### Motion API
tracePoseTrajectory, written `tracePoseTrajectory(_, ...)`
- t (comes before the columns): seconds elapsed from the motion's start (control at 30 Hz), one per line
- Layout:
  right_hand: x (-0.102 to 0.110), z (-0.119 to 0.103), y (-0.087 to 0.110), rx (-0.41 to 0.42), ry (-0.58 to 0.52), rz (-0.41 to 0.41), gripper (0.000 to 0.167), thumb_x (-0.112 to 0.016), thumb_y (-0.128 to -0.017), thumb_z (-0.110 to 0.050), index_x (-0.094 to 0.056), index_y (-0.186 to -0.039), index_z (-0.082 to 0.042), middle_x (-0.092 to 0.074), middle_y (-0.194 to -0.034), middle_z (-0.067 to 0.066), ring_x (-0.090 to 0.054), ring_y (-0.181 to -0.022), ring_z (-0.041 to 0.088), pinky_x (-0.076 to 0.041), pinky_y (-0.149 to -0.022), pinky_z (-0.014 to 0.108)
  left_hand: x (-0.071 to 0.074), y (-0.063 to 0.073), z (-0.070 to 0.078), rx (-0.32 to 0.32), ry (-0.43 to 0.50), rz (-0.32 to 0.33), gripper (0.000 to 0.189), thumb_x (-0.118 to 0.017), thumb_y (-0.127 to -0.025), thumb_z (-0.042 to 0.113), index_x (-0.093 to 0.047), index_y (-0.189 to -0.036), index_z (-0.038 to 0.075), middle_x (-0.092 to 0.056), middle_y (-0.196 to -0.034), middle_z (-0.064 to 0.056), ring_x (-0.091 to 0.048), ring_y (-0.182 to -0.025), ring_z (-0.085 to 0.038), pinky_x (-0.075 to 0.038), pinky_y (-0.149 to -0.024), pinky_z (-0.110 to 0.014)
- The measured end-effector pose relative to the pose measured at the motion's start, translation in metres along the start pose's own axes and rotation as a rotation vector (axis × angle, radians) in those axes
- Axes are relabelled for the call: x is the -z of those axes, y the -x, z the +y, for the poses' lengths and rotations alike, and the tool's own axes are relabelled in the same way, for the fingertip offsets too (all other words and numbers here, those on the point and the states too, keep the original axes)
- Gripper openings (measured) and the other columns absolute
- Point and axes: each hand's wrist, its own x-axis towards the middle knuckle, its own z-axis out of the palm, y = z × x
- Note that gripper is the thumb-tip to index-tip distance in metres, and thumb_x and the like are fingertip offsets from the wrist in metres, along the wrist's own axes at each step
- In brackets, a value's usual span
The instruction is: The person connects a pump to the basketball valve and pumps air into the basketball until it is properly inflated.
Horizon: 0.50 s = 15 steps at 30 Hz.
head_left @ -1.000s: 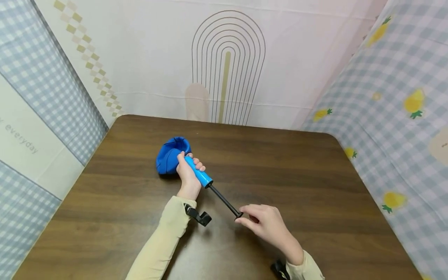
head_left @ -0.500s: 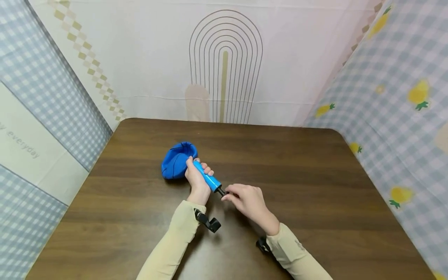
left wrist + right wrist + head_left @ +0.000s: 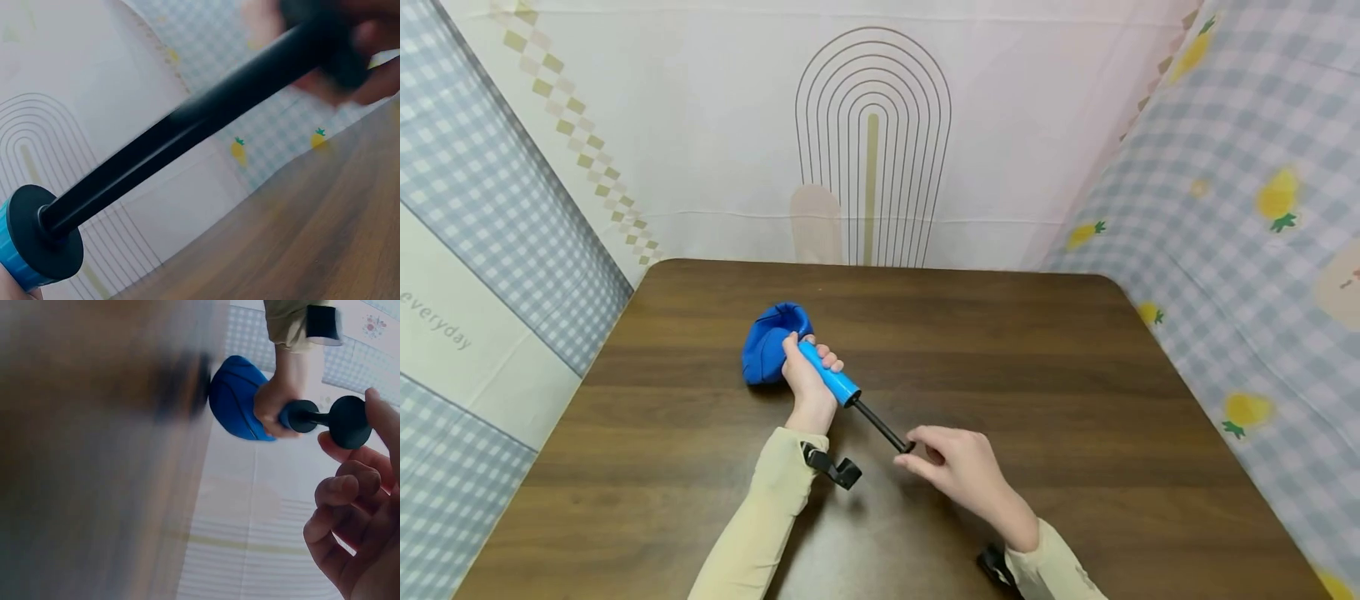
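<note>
My left hand (image 3: 805, 387) grips the blue barrel of a hand pump (image 3: 833, 379), which points down and to the right. Past its lower end sticks out a long stretch of black rod (image 3: 169, 140), filling the left wrist view. At the rod's tip, the thumb and forefinger of my right hand (image 3: 968, 475) hold the flat black end knob (image 3: 349, 422); the other fingers are loosely curled. Against the far end of the pump sits a dented, soft-looking blue ball (image 3: 765, 352) with black lines. My left hand hides where pump and ball meet.
Everything is above or on a brown wooden table (image 3: 1000, 358) with rounded far corners. Printed cloth (image 3: 730, 125) hangs behind it, and checked cloth (image 3: 1210, 275) lines the sides. A black camera strap (image 3: 831, 465) circles the left wrist.
Half a second ago the rod was pushed nearly into the barrel; my right hand has since drawn it out, down and rightward. The left hand and ball shifted slightly left.
</note>
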Motion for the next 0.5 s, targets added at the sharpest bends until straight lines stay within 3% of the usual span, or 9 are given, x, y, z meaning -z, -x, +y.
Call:
tracePoseTrajectory(0.1,0.007,-0.001,0.011,-0.010,-0.026,0.013,0.022,-0.072,-0.080,-0.045,-0.064,-0.082,-0.025,-0.032,-0.057,-0.016,-0.023,-0.054,-0.011,-0.021,-0.051,0.005,0.001,-0.002,0.003,-0.006,0.013,0.011,0.032,-0.042,-0.100,0.040,-0.045,-0.082,0.014,-0.041,-0.057,0.003,-0.037,-0.042,-0.009,-0.034,-0.043,-0.021)
tracePoseTrajectory(0.23,0.009,0.001,0.013,0.012,-0.022,0.048,0.021,-0.080,-0.072,-0.032,-0.063,-0.081,-0.024,-0.038,-0.058,-0.016,-0.027,-0.054,-0.011,-0.024,-0.050,0.005,0.002,0.000,0.001,-0.014,0.017,0.016,0.032,-0.042,-0.100,0.041,-0.046,-0.083,0.014,-0.041,-0.056,0.003,-0.037,-0.042,-0.009,-0.035,-0.043,-0.020)
tracePoseTrajectory(0.37,0.001,0.005,0.003,-0.022,-0.002,0.063,0.023,-0.083,-0.067,-0.024,-0.063,-0.079,-0.023,-0.043,-0.059,-0.016,-0.030,-0.052,-0.009,-0.023,-0.048,0.006,-0.002,0.006,-0.007,-0.026,0.023,0.022,0.033,-0.042,-0.100,0.041,-0.045,-0.083,0.013,-0.041,-0.055,0.003,-0.037,-0.042,-0.009,-0.034,-0.042,-0.021)
tracePoseTrajectory(0.5,-0.015,0.006,-0.016,-0.072,-0.008,0.014,0.019,-0.080,-0.073,-0.027,-0.064,-0.081,-0.024,-0.045,-0.061,-0.014,-0.032,-0.052,-0.006,-0.025,-0.048,0.008,-0.007,0.016,-0.016,-0.012,0.011,-0.014,0.032,-0.040,-0.101,0.041,-0.044,-0.083,0.014,-0.041,-0.054,0.003,-0.037,-0.040,-0.009,-0.034,-0.042,-0.021)
